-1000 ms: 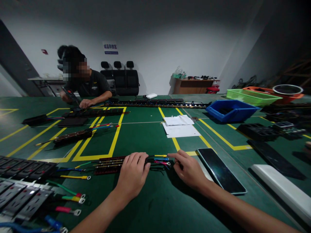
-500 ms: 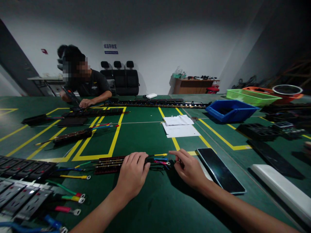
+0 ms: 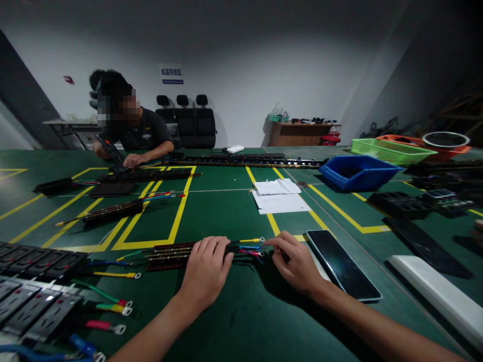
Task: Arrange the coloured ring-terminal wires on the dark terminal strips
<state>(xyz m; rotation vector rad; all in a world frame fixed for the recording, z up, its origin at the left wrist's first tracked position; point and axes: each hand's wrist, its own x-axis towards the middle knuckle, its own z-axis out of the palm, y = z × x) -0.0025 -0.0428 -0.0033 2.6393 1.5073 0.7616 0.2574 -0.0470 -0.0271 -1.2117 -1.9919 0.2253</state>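
Pale, smooth walls stand behind a long, matte green table [image 3: 222, 216] marked off with flat yellow tape; black padded seats [image 3: 196, 123] and a co-worker [image 3: 138, 130] in a dark shirt are on its far side, the co-worker's tool dim against the shirt. On the near part of the table, in front of the wearer, lies a slim dark strip assembly [image 3: 169, 257] with thin, brassy metal rails; its long axis runs left to right, the wired end pointing right; its middle is hidden under the left hand [image 3: 207, 266], whose fingers lie pressed together over it with the thumb on the near side; whether they clasp or merely press, I cannot tell. From that end fan soft insulated wires [image 3: 241, 248]; one wears a yellow sleeve [image 3: 247, 241] ending in a shiny metal ring lug [image 3: 261, 240]. Right hand [image 3: 292, 259] beside these ends, index finger stretched toward them, the others curled under; whether it touches or pinches a wire cannot be made out. Near its wrist lies a glossy, flat phone [image 3: 343, 264]; farther right, a rounded white bar [image 3: 441, 291] is cut off by the frame edge, as are the boxy plastic sockets [image 3: 49, 311] at lower left.
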